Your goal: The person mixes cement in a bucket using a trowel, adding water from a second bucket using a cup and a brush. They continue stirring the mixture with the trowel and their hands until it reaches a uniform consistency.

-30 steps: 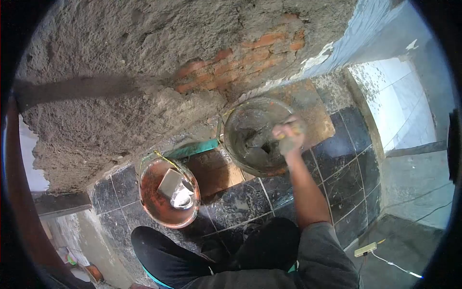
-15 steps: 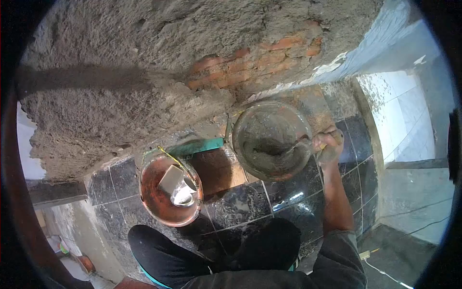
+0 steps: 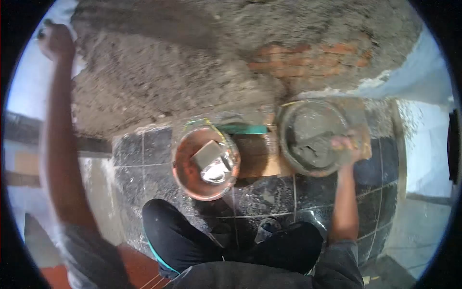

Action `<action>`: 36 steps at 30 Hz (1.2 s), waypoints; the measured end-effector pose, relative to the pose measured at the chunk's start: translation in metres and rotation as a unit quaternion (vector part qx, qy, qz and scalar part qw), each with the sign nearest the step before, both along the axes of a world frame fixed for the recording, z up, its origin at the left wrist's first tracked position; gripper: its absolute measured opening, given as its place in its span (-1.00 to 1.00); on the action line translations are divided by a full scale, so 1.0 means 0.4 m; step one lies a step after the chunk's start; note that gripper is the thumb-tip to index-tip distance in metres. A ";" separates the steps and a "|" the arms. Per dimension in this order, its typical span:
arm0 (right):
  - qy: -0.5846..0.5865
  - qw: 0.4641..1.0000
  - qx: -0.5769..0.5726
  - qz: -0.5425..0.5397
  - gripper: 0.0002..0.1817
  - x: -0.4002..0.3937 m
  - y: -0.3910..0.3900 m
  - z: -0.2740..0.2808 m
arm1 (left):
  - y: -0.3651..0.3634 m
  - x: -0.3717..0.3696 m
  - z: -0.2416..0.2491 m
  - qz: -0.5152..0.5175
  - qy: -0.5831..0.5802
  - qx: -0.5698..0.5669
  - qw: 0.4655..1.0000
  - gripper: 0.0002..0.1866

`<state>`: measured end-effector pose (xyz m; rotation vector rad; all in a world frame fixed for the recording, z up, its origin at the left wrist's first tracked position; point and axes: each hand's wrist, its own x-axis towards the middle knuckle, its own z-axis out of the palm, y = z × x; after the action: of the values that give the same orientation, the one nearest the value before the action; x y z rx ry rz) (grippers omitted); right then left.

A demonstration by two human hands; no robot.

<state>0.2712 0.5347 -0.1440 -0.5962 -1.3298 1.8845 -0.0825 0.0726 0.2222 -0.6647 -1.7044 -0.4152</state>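
Observation:
My right hand (image 3: 350,146), blurred, is closed round the handle of a trowel at the right rim of a mortar bucket (image 3: 283,147). The trowel blade (image 3: 315,148) carries grey mortar and lies over the wet mortar (image 3: 315,120) inside the bucket. At the upper left, my left hand (image 3: 57,42) is raised beside the wall's edge with its fingers curled. Something small and dark shows at its knuckles, too blurred to name. Between my arms stands an orange bucket (image 3: 179,180) with a pale block (image 3: 207,153) and a shiny clear-looking item (image 3: 215,171) in it.
A rough plastered wall (image 3: 192,72) fills the far side, with bare bricks (image 3: 313,60) exposed. A green strip (image 3: 245,129) lies along its foot, by a brown board (image 3: 257,154). Dark floor tiles (image 3: 264,197) reach to my bent knees (image 3: 173,236).
My left arm has come into view, raised at the left. The trowel blade, with mortar on it, now shows over the bucket by my right hand. The whole view has shifted.

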 end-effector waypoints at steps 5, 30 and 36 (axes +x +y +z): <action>0.051 0.997 -0.050 -0.006 -0.84 -0.006 0.011 -0.005 | 0.008 0.255 -0.388 -0.064 -0.427 -0.006 0.902 -0.70; 0.089 0.976 -0.163 -0.111 -0.90 0.077 0.033 -0.054 | -0.136 0.649 -1.169 0.016 -0.782 -0.084 0.617 -0.54; 0.094 0.944 -0.252 -0.190 -0.89 0.150 0.087 -0.006 | -0.164 0.653 -1.020 -0.081 -0.870 0.279 0.399 -0.63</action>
<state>0.3313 0.5695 -0.1464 -0.8352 -0.5503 1.8927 0.1789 0.0071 -0.1860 0.5984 -2.9801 -2.3231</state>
